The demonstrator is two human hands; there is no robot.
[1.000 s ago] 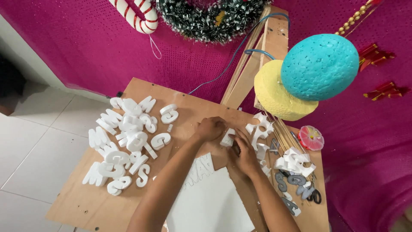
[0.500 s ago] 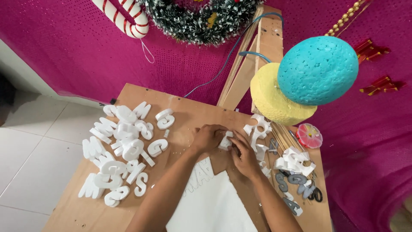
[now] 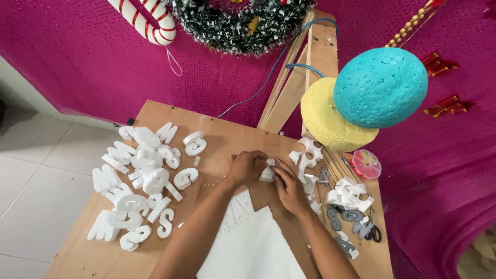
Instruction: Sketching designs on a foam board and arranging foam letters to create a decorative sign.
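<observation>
My left hand (image 3: 247,168) and my right hand (image 3: 290,187) meet over the middle of a wooden board (image 3: 222,142). Both pinch one small white foam piece (image 3: 267,172) between their fingertips. Just below my hands lies a white foam sheet (image 3: 256,243) with faint letter outlines. A heap of several cut white foam letters (image 3: 142,181) covers the board's left side. More white foam scraps (image 3: 307,155) lie right of my hands.
Grey letters (image 3: 349,222), white offcuts (image 3: 349,192) and thin wooden sticks (image 3: 338,165) lie at the board's right edge beside a pink round dish (image 3: 366,164). A teal foam ball (image 3: 381,88) and a yellow foam ball (image 3: 328,116) hang above. Pink fabric, a wreath (image 3: 240,23) and a candy cane (image 3: 147,20) hang behind.
The view has shifted slightly downward. My hands stay together on the small foam piece, with only small finger movements.
</observation>
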